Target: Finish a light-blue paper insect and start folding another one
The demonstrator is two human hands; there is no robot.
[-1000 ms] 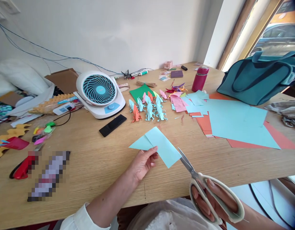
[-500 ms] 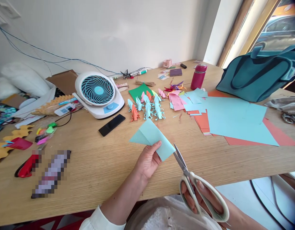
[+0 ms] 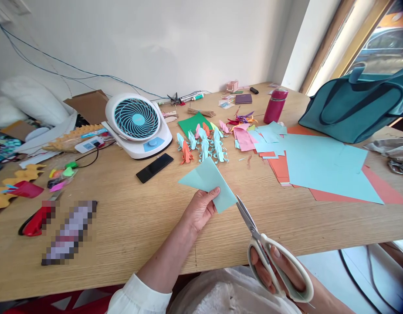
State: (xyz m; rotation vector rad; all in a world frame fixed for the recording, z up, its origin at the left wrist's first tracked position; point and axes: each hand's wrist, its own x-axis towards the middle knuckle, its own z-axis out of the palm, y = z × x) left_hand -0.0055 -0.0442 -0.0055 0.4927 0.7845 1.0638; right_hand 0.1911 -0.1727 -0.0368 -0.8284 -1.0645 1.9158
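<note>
My left hand [image 3: 200, 209] pinches a folded light-blue paper [image 3: 208, 182] and holds it just above the wooden table [image 3: 129, 226]. My right hand [image 3: 279, 272] grips white-handled scissors [image 3: 269, 253], fingers through the loops. The blades look closed and their tip lies at the paper's lower right edge. A group of small folded paper figures [image 3: 203, 146], mostly light blue with some orange and pink, stands just beyond the paper.
A white desk fan [image 3: 136, 124] and a black phone [image 3: 154, 168] lie to the left. Large light-blue and orange sheets [image 3: 325, 168] spread on the right, by a teal bag [image 3: 358, 107] and a red bottle [image 3: 276, 106]. Red scissors [image 3: 34, 220] rest far left.
My left hand turned the folded paper and raised it a little. The scissors moved left and up until their tip met the paper's lower right edge.
</note>
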